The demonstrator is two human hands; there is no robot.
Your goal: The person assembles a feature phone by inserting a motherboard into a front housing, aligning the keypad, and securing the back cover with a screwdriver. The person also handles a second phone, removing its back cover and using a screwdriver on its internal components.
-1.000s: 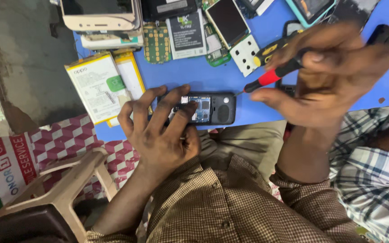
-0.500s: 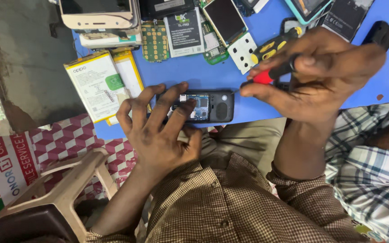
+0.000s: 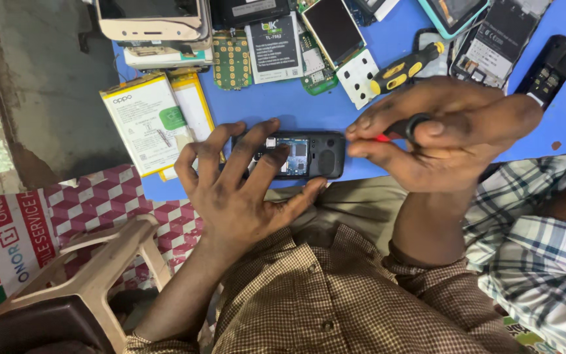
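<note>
1 phone, 1 screwdriver, 2 hands.

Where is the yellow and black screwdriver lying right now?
In the head view the yellow and black screwdriver lies on the blue table toward the upper right, just above the right hand and beside a white dotted keypad.

A person seen from above wears a brown-and-cream small-checked cotton shirt, buttoned down the front, its short sleeves ending above the elbows. Khaki trousers show at twelve o'clock of the shirt. Both forearms are bare. The left hand and right hand are bare, smudged with dark grime.
</note>
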